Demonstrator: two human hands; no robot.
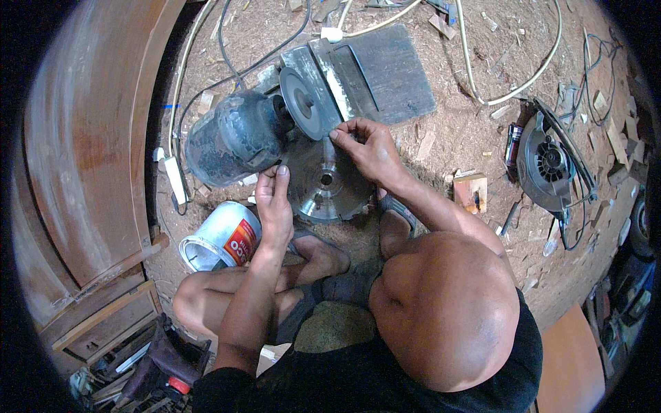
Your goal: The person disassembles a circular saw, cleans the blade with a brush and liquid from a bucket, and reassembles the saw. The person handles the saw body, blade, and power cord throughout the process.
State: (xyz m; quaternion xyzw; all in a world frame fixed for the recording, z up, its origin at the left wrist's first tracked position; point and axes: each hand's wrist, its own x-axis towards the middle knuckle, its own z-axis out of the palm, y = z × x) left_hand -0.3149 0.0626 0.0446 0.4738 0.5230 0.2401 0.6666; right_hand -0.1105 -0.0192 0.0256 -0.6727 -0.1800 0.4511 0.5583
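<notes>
A round toothed circular saw blade with a centre hole is held in front of me, below the thin grinding wheel of a worn motor grinder. My left hand pinches the blade's left rim between thumb and fingers, close to the motor body. At the upper right rim my right hand grips the blade, its fingertips right beside the wheel's lower edge. The blade's top edge meets or lies just under the wheel; whether they touch I cannot tell.
A dark flat board adjoins the wheel. A white bucket lies tipped near my left leg. To the right are a portable circular saw and a wood block. Cables cross the sawdust-covered floor; wooden panels stand left.
</notes>
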